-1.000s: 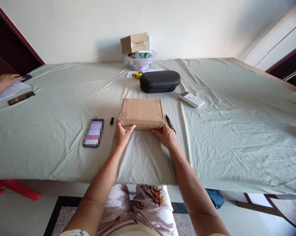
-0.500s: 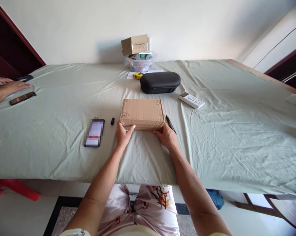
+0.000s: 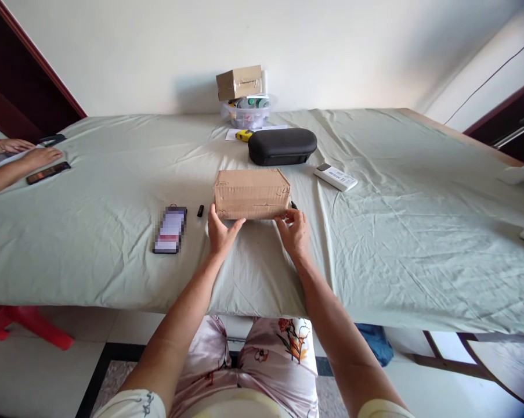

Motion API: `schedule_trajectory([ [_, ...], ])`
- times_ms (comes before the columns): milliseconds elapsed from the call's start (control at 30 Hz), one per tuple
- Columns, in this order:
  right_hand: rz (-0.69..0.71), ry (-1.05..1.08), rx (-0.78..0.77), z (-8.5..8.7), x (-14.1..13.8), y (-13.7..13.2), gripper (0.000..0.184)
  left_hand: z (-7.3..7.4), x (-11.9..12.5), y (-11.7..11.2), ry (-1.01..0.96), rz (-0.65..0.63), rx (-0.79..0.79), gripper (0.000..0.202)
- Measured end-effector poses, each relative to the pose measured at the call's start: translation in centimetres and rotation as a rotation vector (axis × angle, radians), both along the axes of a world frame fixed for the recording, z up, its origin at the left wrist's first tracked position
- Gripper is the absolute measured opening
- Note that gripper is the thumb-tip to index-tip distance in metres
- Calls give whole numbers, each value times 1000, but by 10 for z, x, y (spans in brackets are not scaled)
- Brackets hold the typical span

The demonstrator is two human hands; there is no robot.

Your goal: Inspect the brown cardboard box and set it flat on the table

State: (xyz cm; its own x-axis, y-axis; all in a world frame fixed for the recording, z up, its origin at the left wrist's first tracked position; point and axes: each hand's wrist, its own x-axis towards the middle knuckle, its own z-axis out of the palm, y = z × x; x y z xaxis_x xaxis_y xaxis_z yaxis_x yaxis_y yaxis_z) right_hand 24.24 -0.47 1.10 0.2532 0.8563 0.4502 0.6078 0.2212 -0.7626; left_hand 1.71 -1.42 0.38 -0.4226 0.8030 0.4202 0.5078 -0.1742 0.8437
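A brown cardboard box is tilted in front of me, its taped front side turned up into view. My left hand grips the box's near left corner, thumb along the lower front edge and fingers at its side. At the near right corner, my right hand holds the box between thumb and fingers. A black marker lies just beyond my right hand, mostly hidden by it. To the left of the box rests a small black cap, and farther left a phone with a blurred-out screen.
Behind the box sit a black hard case, a yellow tool and a white device. A plastic tub with another carton on it stands by the wall. Another person's hands rest near a phone at left.
The box has tipped, its front side now facing up toward me and its top foreshortened. Both hands have turned with it, and my right hand now covers most of the marker.
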Motion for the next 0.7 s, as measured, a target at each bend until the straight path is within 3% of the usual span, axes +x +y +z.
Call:
schedule_trajectory([
  [100, -58, -7, 32, -2, -11, -6, 42, -2, 12, -4, 137, 47, -28, 125],
  [300, -162, -74, 38, -4, -26, -11, 78, 0, 20, -7, 292, 113, -27, 131],
  [700, -216, -142, 29, -12, -30, -8, 87, -2, 29, -6, 243, 121, -25, 140],
])
